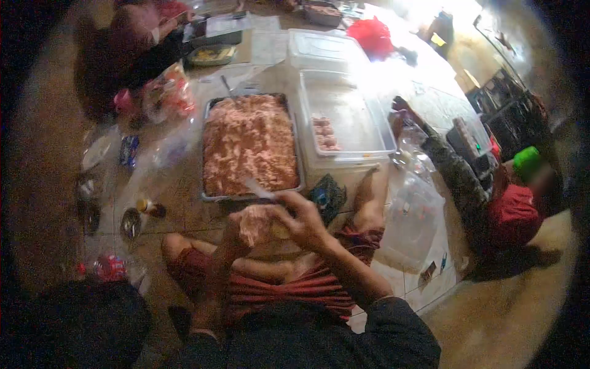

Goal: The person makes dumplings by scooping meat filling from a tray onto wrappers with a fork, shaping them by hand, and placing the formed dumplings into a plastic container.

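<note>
In front of my lap, my left hand [232,232] is closed around a lump of pink minced filling [252,225]. My right hand [302,220] is beside it, fingers bent round a pale, flat spatula-like utensil [257,189]. That utensil's far end points over the near edge of a big tray [204,197] heaped with pink minced filling [249,144]. Right of the tray stands a clear plastic container [350,149] with several small formed pieces [324,133] along its left side. Something pale yellowish under my right fingers is too blurred to name.
A handle [226,85] sticks out of the filling's far end. Plastic bags [418,212], a dark crumpled bag [327,195] and a small bottle [146,205] lie around me on the tiles. One person [513,209] is at the right, another [132,37] at the far left. A red bag [370,37] lies farther back.
</note>
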Tool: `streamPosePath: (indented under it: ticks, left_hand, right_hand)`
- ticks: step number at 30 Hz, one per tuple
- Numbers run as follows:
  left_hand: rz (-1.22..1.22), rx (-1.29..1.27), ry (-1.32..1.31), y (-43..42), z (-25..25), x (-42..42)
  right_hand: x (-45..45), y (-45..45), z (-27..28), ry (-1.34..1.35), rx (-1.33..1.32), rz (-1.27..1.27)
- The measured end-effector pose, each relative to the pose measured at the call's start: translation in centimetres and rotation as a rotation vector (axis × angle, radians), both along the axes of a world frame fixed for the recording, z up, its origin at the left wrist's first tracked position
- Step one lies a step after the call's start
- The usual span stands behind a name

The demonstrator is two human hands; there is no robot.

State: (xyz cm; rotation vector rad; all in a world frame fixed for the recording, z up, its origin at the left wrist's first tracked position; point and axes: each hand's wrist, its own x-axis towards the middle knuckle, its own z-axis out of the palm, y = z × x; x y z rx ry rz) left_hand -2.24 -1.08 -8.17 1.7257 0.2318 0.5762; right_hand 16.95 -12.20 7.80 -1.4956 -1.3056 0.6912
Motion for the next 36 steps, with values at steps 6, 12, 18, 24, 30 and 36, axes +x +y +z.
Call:
streamPosePath:
  ticks: [6, 12, 18, 24, 30, 36]
  left_hand:
    - [0.145, -0.925, -0.317, -0.6, 5.3, 0.9]
    - [0.318, -0.473, -0.205, -2.0, 10.8, 1.6]
    - [0.483, 0.025, 0.162, -1.3, 10.9, 1.6]
    - [0.386, -0.113, -0.058, -0.9, 12.4, 0.2]
    - [0.421, -0.136, -0.021, -1.8, 10.2, 0.9]
    - [0.442, 0.129, 0.006, -0.2, 12.9, -0.2]
  right_hand:
    - [1.2, -3.4, -5.7, 0.413, -0.274, 0.009]
    - [-0.9, -4.3, -7.6, 0.607, -0.253, 0.069]
    - [2.1, -2.7, -2.6, -0.239, 0.003, 0.171]
    - [1.2, -4.4, -6.6, 0.385, -0.187, 0.157]
    - [-2.1, -4.4, -8.2, 0.343, -0.094, 0.184]
    - [-0.5, -3.6, -3.0, -0.155, -0.031, -0.011]
